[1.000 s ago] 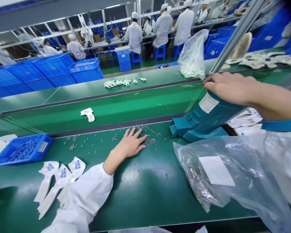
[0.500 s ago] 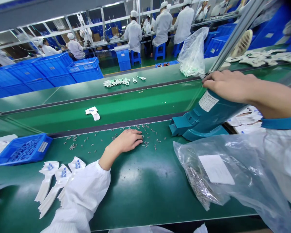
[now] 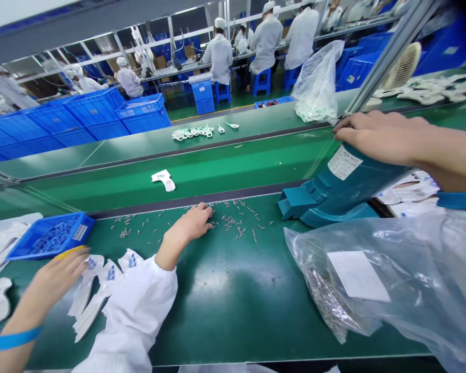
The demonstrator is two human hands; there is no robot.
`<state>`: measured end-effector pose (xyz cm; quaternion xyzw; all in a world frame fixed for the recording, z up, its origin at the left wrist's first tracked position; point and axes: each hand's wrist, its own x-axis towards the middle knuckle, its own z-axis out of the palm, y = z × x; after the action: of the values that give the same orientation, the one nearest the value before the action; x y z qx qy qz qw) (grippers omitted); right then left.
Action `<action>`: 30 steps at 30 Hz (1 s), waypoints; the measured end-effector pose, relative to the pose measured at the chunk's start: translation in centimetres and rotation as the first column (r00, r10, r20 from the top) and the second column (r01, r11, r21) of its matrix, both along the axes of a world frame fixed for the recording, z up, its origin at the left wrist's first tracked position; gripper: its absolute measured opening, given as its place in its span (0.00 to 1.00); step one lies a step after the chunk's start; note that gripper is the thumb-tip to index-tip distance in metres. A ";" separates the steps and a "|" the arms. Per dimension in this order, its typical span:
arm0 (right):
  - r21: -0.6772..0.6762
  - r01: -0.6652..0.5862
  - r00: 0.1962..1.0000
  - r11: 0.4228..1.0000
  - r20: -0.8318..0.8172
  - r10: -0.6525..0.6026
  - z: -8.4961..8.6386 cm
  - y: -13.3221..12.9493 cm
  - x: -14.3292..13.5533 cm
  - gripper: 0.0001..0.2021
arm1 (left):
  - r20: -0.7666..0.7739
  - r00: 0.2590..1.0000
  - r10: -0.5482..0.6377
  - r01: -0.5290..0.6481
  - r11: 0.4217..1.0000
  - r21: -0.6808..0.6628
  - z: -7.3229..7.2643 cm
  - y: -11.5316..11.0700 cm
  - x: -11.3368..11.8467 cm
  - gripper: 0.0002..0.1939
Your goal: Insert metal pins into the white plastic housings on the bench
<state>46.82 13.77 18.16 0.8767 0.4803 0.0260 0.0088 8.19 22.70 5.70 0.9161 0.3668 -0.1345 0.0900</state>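
My left hand [image 3: 187, 228] reaches low over the green worktop, thumb and fingers bent but apart, touching the edge of a scatter of small metal screws [image 3: 230, 221]. No screw shows plainly in its fingers. My right hand [image 3: 388, 135] is wrapped over the upper end of a tilted teal plastic device [image 3: 336, 189] with a white label and a square spout. In front of this device lies a clear plastic bag [image 3: 406, 259] with many screws in its lower corner. White plastic handle-shaped pieces [image 3: 91, 303] with blue inserts lie beside my left sleeve.
At the left, a co-worker's hand [image 3: 56, 277] is over the white pieces, near a blue bin [image 3: 48, 235] of small blue parts. One white piece [image 3: 164, 180] lies on the green belt. Beyond are small looped parts [image 3: 194, 133] and a filled bag [image 3: 318, 85].
My left hand has drawn back slightly left, away from the middle of the screws. A co-worker's hand has come in from the left. My right hand keeps its hold on the teal device.
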 end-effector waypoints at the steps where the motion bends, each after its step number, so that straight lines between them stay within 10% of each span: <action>1: -0.007 0.004 1.000 1.000 0.003 -0.004 0.0 0.0 -0.1 0.30 | 0.005 1.000 0.010 -0.010 1.000 0.006 -0.2 -0.1 0.2 0.18; 11: 0.025 -0.014 1.000 1.000 0.021 0.013 -0.5 0.1 0.5 0.29 | -0.131 0.959 0.251 -0.250 0.968 0.022 0.7 0.5 -1.3 0.41; 18: 0.017 -0.020 1.000 1.000 0.011 0.020 -0.2 0.0 0.2 0.29 | -0.030 0.968 0.250 -0.246 0.964 0.100 1.1 -2.6 -1.0 0.16; 30: 0.018 -0.034 0.999 0.999 -0.008 0.035 0.0 -0.1 -0.3 0.29 | 0.129 0.945 0.301 -0.322 0.927 0.193 -0.6 -2.5 -6.1 0.13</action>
<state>46.49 13.65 18.15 0.8684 0.4952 0.0268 -0.0014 2.05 20.19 5.12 0.8559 0.5151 -0.0340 0.0303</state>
